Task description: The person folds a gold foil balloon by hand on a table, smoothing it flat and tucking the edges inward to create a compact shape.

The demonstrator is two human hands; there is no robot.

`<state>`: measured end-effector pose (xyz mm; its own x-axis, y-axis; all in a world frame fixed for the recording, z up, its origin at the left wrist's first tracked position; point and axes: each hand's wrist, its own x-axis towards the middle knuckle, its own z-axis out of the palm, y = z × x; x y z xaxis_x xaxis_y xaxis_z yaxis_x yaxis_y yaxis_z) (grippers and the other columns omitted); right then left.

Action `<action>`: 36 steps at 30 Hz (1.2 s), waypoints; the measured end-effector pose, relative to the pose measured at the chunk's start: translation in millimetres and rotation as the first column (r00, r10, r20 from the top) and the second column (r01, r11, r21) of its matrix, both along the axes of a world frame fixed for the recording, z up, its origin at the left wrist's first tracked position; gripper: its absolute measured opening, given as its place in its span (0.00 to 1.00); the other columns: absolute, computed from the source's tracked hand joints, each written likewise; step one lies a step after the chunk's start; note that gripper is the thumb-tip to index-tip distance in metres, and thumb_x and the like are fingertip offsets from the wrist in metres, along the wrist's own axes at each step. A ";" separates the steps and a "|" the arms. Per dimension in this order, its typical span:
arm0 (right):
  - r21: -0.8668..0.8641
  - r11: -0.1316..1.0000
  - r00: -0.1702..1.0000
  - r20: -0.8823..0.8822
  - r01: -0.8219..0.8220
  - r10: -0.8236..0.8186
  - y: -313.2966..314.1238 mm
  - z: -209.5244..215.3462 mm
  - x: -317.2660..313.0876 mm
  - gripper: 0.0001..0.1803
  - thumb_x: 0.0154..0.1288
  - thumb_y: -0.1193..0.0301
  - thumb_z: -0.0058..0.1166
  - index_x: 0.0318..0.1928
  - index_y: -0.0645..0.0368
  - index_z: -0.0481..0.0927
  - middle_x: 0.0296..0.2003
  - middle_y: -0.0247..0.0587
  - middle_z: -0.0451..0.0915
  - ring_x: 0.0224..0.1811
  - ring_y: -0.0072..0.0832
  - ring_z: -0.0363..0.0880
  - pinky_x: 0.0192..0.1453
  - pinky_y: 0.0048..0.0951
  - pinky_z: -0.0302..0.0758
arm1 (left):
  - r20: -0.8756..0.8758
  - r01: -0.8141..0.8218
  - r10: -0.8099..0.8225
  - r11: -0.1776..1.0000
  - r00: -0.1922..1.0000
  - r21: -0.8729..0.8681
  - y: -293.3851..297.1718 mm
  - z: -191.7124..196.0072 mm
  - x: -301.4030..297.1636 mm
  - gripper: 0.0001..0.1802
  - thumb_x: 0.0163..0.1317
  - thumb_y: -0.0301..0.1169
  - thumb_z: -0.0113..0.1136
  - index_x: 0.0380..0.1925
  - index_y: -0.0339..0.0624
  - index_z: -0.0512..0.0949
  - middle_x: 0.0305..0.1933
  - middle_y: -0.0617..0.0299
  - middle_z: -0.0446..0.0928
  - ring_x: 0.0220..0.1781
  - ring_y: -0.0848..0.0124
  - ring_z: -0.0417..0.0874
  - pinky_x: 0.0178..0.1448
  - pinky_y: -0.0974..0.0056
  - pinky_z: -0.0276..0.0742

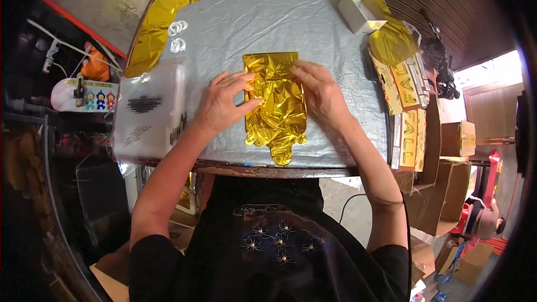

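Observation:
A folded gold foil balloon [282,117], creased and shiny, lies flat on the table in front of me, with a rounded tab at its near end. My left hand [222,102] is at its left edge, thumb and fingers apart, the tips touching the foil. On the opposite side my right hand [321,86] has its fingers together at the upper right edge of the foil. The right thumb is hidden, but the fingers appear to grip that edge.
A grey sheet [224,39] covers the table. Clear plastic bags [150,112] are stacked at left, below white coils [177,28]. More gold foil [159,28] lines the far left edge. An open white box [361,15] and printed packs [411,134] stand right, beside cardboard boxes [458,140].

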<state>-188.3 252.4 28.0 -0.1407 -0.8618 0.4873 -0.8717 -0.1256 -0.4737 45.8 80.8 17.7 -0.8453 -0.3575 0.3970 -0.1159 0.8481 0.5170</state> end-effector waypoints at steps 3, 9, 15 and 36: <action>0.098 0.995 0.981 -0.194 0.029 -0.010 -9.5 -8.4 -13.8 0.19 0.72 0.75 0.61 0.62 0.57 0.85 0.65 0.43 0.83 0.72 0.48 0.76 0.77 0.48 0.68 | 0.014 -0.028 0.028 1.000 1.000 0.009 2.2 2.1 0.6 0.16 0.61 0.39 0.77 0.42 0.43 0.83 0.64 0.60 0.86 0.70 0.60 0.83 0.78 0.46 0.69; 0.215 0.972 0.993 -0.085 0.099 -0.083 -2.4 -14.4 -20.1 0.19 0.77 0.69 0.59 0.65 0.52 0.85 0.70 0.32 0.81 0.80 0.46 0.68 0.85 0.56 0.52 | -0.019 0.010 -0.010 1.000 1.000 0.024 -0.6 2.7 -1.1 0.16 0.59 0.34 0.79 0.43 0.42 0.82 0.65 0.59 0.85 0.71 0.57 0.82 0.77 0.43 0.71; 0.119 0.988 0.979 -0.166 -0.097 0.116 7.8 0.7 -16.7 0.19 0.68 0.74 0.65 0.58 0.53 0.87 0.65 0.36 0.83 0.71 0.43 0.76 0.74 0.47 0.68 | 0.036 -0.027 0.025 0.998 0.999 0.054 0.1 5.3 1.7 0.17 0.58 0.33 0.79 0.43 0.41 0.82 0.66 0.58 0.84 0.72 0.57 0.81 0.78 0.46 0.70; 0.218 0.962 0.986 0.030 -0.166 0.163 36.3 5.2 -7.0 0.15 0.65 0.81 0.64 0.50 0.52 0.88 0.58 0.37 0.85 0.66 0.42 0.81 0.75 0.48 0.70 | -0.037 0.233 -0.235 0.971 0.971 -0.044 -9.6 10.4 15.0 0.09 0.62 0.30 0.73 0.42 0.45 0.87 0.44 0.62 0.89 0.50 0.61 0.88 0.56 0.57 0.79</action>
